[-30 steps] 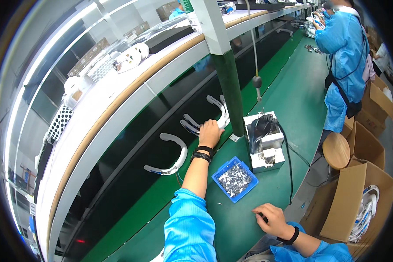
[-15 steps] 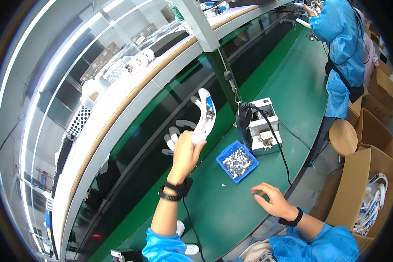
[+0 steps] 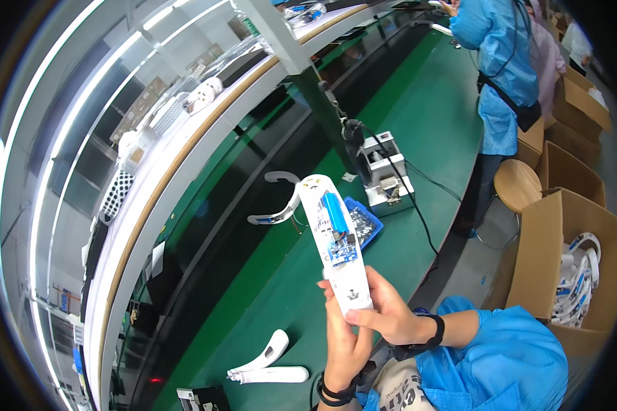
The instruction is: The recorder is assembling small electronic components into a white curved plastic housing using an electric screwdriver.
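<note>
A white curved plastic housing, with a blue cylindrical cell and a small blue circuit board exposed inside, is held up in front of me. My left hand grips its lower end from below, fingers partly hidden behind it. My right hand is closed on the same end from the right, thumb across the front. Beyond it, a blue bin of small metal parts is partly covered by the housing. Another white curved housing lies on the dark belt to the left.
Two white housing pieces lie on the green tabletop near the front. A boxy grey-white machine with black cables stands past the bin. At right are a carton of white parts, a wooden stool and a person in blue.
My left hand has brought a white housing from over the belt back toward me. My right hand, free before, has come in and taken hold too. The view has shifted.
</note>
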{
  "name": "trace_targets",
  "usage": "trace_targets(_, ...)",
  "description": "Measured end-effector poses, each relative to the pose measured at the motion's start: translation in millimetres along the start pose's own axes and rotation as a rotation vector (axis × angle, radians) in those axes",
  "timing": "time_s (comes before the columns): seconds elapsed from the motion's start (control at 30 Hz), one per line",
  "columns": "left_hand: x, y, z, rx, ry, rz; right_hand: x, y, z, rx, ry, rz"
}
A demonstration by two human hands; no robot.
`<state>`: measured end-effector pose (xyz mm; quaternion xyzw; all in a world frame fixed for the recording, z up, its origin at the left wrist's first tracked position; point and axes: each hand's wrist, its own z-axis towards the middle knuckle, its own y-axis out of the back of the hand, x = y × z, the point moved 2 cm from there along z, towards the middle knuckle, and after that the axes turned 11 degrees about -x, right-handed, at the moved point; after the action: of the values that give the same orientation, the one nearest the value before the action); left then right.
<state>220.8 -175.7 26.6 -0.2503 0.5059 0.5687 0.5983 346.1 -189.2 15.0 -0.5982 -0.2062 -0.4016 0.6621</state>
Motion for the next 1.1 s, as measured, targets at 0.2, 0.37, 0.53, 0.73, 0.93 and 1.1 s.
trace_targets(0.2, -6.0, -6.6, -15.2, 0.254, -0.094, -0.102, 88.5, 60.3, -45.1, -0.095, 0.025, -0.085)
trace_targets(0.37, 2.7, -4.3, -15.2, 0.074, 0.124, -0.341, 197.9, 129.2, -124.1, -0.311, 0.165, -0.017)
trace_targets(0.53, 23.5, -13.8, -13.4, 0.039, 0.248, -0.372, 294.3, 165.0, -215.2, -0.950, 0.312, -0.808)
trace_targets(0.73, 24.1, -13.7, -12.1, -0.025, 0.335, -0.376, 309.4, 324.6, -295.7, -1.326, 0.167, -1.770)
trace_targets(0.93, 38.4, -4.1, -10.6, -0.033, 0.351, -0.393, 254.4, 445.0, -335.2, -1.092, -0.522, -2.206)
trace_targets(1.1, 39.1, 11.3, -14.0, -0.058, 0.356, -0.365, 234.9, 469.3, -333.0, -0.935, -0.899, -2.126)
